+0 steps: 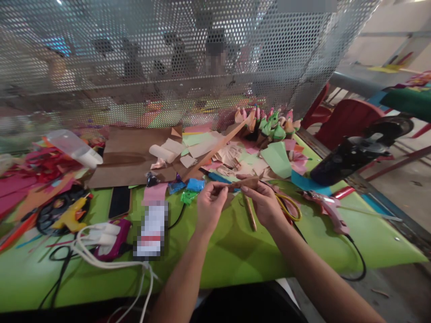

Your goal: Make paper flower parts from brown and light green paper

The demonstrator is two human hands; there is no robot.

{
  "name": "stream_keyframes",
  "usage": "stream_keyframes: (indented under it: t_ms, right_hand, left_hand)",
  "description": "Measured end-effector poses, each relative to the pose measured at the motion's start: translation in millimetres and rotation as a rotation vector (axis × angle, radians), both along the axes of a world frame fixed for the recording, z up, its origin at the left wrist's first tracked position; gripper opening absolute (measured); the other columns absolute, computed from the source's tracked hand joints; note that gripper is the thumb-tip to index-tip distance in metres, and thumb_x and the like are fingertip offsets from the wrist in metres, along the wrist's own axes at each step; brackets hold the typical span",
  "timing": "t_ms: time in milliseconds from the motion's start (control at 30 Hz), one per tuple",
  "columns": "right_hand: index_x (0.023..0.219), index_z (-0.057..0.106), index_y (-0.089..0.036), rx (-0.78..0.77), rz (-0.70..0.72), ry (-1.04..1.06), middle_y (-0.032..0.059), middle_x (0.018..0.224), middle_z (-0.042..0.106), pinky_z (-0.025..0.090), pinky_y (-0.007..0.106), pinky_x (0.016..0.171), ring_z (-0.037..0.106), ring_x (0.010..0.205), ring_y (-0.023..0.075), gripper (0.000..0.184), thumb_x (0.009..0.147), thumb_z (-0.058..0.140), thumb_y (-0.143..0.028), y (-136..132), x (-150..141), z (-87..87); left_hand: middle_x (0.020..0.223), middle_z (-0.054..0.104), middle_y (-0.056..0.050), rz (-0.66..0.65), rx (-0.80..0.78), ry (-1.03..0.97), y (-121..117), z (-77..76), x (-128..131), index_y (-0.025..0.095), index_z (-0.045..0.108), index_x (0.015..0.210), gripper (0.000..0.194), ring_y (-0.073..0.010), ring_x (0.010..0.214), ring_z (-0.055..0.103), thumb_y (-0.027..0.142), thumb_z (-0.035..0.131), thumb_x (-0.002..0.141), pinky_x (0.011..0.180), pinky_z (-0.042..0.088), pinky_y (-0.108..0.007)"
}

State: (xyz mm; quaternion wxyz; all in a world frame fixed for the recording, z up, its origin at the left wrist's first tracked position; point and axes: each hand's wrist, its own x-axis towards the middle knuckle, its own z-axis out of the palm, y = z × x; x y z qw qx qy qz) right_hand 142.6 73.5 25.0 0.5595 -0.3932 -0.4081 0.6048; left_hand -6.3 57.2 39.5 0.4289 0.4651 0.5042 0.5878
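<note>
Between my two hands, above the green table [256, 260], is a strip of brown paper [245, 183]. My left hand [212, 202] pinches its left end between thumb and fingers. At the other end, my right hand [262, 199] grips the strip with the thumb on top. Under the hands lies a thin brown stick [249, 211], partly covered by the paper. Blue clay-like lumps [195, 185] and a green one [188, 197] sit just left of my left hand. To the right of my right hand is a yellow ring [292, 207], perhaps a tape roll.
A pink glue gun [332, 211] with a cord lies right, a yellow one [72, 215] left. Paper scraps [202, 148] and small paper flowers [272, 125] fill the back against a perforated metal screen [168, 67]. A dark bottle [343, 159] and white cables [111, 258] flank me.
</note>
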Motion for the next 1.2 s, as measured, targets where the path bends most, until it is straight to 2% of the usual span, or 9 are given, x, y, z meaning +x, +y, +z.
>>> stream_keyframes:
  t_ms: [233,633,833,1000,1133,1200]
  right_hand:
    - [0.098,0.078,-0.027,-0.007,0.003,0.044,0.0009,0.088,0.078,0.051,0.04,0.091,0.07,0.102,0.0277,0.034,0.068,0.086,-0.04,-0.1,0.0,-1.1]
    - [0.102,0.077,-0.028,0.001,0.021,0.02,0.0012,0.089,0.078,0.053,0.04,0.087,0.07,0.101,0.0288,0.035,0.07,0.085,-0.041,-0.2,-0.2,-3.1]
    - [0.096,0.078,-0.026,0.018,-0.007,0.011,0.0022,0.097,0.078,0.051,0.039,0.088,0.069,0.102,0.0281,0.033,0.068,0.086,-0.041,2.0,0.9,-5.2]
    - [0.102,0.077,-0.028,-0.003,0.03,0.025,0.0014,0.095,0.078,0.051,0.037,0.083,0.07,0.095,0.0265,0.034,0.071,0.085,-0.04,1.1,1.2,-5.4]
    - [0.091,0.078,-0.026,0.041,0.012,-0.014,0.0025,0.105,0.077,0.051,0.037,0.086,0.069,0.099,0.0265,0.027,0.07,0.085,-0.041,1.1,0.3,-4.0]
    - [0.092,0.078,-0.026,0.038,0.019,-0.012,0.0027,0.106,0.077,0.051,0.038,0.086,0.069,0.097,0.026,0.029,0.069,0.085,-0.042,1.6,-0.2,-4.1]
  left_hand:
    - [0.073,0.072,-0.003,-0.007,0.014,0.031,-0.6,1.4,-0.6,0.018,0.07,0.081,0.016,-0.0127,0.063,0.063,0.033,0.071,0.077,0.059,0.05,-0.022]
    - [0.073,0.072,-0.003,0.011,0.024,0.074,-0.8,-2.3,-2.1,0.018,0.068,0.08,0.013,-0.0148,0.068,0.067,0.031,0.067,0.081,0.063,0.051,-0.023]
    - [0.074,0.073,-0.003,-0.023,0.008,0.034,-1.3,-1.4,-1.4,0.019,0.07,0.085,0.016,-0.0152,0.068,0.067,0.034,0.065,0.082,0.062,0.051,-0.023]
    - [0.075,0.072,-0.002,-0.016,0.015,0.075,-0.4,-1.2,-1.0,0.019,0.068,0.083,0.012,-0.0143,0.068,0.067,0.031,0.069,0.079,0.062,0.052,-0.022]
    - [0.075,0.072,-0.002,-0.033,0.009,0.087,-0.7,-2.0,-1.6,0.019,0.065,0.08,0.011,-0.015,0.069,0.068,0.03,0.068,0.081,0.064,0.052,-0.023]
    - [0.075,0.072,-0.002,-0.036,0.011,0.094,-1.1,-1.9,-1.9,0.02,0.064,0.079,0.011,-0.0151,0.07,0.068,0.03,0.067,0.081,0.065,0.052,-0.023]
